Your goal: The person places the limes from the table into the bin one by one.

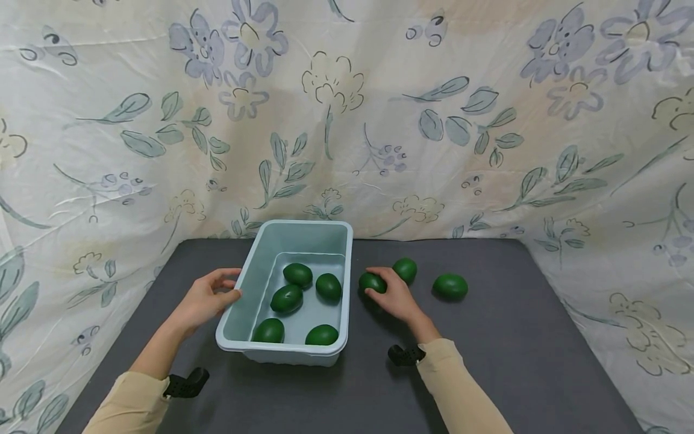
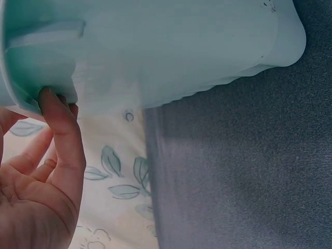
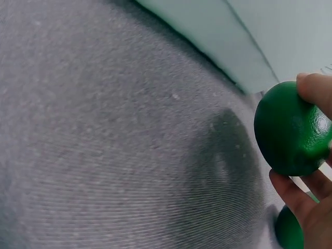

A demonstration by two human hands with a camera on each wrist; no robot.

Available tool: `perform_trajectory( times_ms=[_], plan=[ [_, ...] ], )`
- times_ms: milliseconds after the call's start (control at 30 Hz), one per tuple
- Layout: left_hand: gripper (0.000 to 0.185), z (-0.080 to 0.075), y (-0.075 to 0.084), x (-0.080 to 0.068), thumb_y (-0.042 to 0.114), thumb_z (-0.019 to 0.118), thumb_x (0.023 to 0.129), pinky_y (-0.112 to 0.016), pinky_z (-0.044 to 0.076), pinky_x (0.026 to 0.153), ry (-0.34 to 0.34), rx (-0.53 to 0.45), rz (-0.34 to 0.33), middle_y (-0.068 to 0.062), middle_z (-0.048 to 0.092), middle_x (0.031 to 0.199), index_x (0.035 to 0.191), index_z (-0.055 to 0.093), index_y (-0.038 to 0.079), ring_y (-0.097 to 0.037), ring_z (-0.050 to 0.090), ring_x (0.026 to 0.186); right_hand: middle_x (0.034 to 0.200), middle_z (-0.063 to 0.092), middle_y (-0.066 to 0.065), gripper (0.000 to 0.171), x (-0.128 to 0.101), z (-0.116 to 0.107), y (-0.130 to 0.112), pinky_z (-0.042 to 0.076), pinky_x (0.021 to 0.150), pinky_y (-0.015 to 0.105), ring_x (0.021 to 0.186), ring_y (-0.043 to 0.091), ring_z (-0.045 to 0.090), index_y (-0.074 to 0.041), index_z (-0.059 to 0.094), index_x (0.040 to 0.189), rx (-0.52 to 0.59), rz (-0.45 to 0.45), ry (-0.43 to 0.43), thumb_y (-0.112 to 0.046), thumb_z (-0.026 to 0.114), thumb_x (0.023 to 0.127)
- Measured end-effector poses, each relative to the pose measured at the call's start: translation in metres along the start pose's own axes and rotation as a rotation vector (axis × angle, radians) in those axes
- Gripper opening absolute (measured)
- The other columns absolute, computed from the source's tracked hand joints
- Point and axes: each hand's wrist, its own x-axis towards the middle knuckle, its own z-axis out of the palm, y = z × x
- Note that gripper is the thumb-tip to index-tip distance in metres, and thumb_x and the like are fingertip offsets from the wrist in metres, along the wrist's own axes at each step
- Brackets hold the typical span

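Observation:
A pale blue plastic bin stands on the dark grey table and holds several green avocados. My left hand grips the bin's left rim; in the left wrist view its fingers hook the rim of the bin. My right hand holds a green avocado just right of the bin, on or close above the table. The right wrist view shows that avocado pinched between fingertips and thumb.
Two more avocados lie on the table to the right of my right hand. A floral cloth hangs behind and along both sides of the table. A second avocado shows low in the right wrist view.

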Motion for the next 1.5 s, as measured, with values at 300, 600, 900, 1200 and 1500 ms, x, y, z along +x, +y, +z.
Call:
perform_trajectory(
  times_ms=[300, 600, 900, 1200, 1500],
  plan=[
    [0.053, 0.0, -0.001, 0.0, 0.013, 0.06, 0.088, -0.035, 0.053, 0.063, -0.001, 0.002, 0.007, -0.023, 0.052, 0.114, 0.136, 0.038, 0.004, -0.023, 0.06, 0.084, 0.127, 0.052, 0.008, 0.047, 0.006, -0.013, -0.006, 0.044, 0.084, 0.044, 0.108, 0.025, 0.053, -0.016, 0.053, 0.129, -0.009, 0.033, -0.001, -0.027, 0.066, 0.085],
    [0.054, -0.001, -0.001, 0.0, 0.013, 0.06, 0.088, -0.035, 0.052, 0.062, -0.008, 0.0, 0.013, -0.023, 0.053, 0.113, 0.136, 0.038, 0.004, -0.022, 0.06, 0.084, 0.125, 0.051, 0.01, 0.048, 0.015, -0.029, -0.009, 0.045, 0.081, 0.044, 0.104, 0.026, 0.053, -0.015, 0.052, 0.13, 0.009, 0.02, 0.039, -0.025, 0.066, 0.085],
    [0.054, -0.001, 0.001, -0.001, 0.013, 0.059, 0.088, -0.034, 0.052, 0.063, -0.011, -0.001, 0.009, -0.023, 0.052, 0.114, 0.137, 0.038, 0.004, -0.023, 0.06, 0.084, 0.126, 0.049, 0.009, 0.049, 0.021, -0.044, -0.021, 0.046, 0.081, 0.044, 0.103, 0.026, 0.053, -0.018, 0.049, 0.131, 0.021, 0.047, 0.035, -0.026, 0.065, 0.086],
    [0.054, -0.001, 0.002, -0.002, 0.014, 0.059, 0.089, -0.034, 0.051, 0.064, -0.016, -0.005, 0.009, -0.022, 0.051, 0.115, 0.137, 0.037, 0.004, -0.022, 0.06, 0.085, 0.128, 0.048, 0.009, 0.05, 0.027, -0.059, -0.032, 0.046, 0.08, 0.042, 0.103, 0.025, 0.053, -0.016, 0.046, 0.134, 0.043, 0.028, 0.031, -0.027, 0.063, 0.087],
    [0.054, -0.002, 0.001, -0.003, 0.014, 0.059, 0.089, -0.035, 0.052, 0.064, -0.026, -0.016, 0.018, -0.023, 0.052, 0.115, 0.137, 0.037, 0.004, -0.023, 0.06, 0.085, 0.128, 0.048, 0.01, 0.051, 0.035, -0.072, -0.045, 0.046, 0.079, 0.043, 0.102, 0.026, 0.053, -0.015, 0.046, 0.134, 0.028, 0.046, 0.028, -0.029, 0.062, 0.088]
  ],
)
